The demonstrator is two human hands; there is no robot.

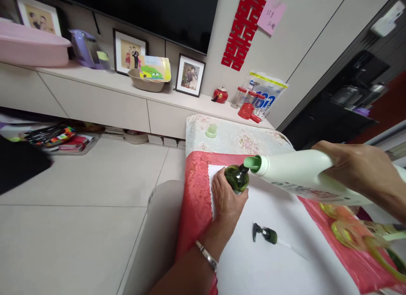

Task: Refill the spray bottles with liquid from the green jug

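Observation:
My left hand [226, 198] is wrapped around a dark green pump bottle [236, 178], which has no pump in its neck and stands on a white sheet [269, 269]. In my right hand [358, 168] is a large pale green refill bottle [294, 166], tipped on its side. Its green spout reaches the small bottle's mouth; whether liquid is flowing I cannot tell. A dark green pump head [266, 233] with a clear tube lies on the sheet below. Farther back, a light green cap [211, 130] rests on the floral cloth [247, 140].
A red cloth [196, 202] lies under the sheet. Yellowish clear containers [345, 233] stand at the right. Along the low cabinet [114, 100] are a pink basin [31, 45], framed photos [189, 75], a red teapot [220, 94] and red-lidded jars [239, 96].

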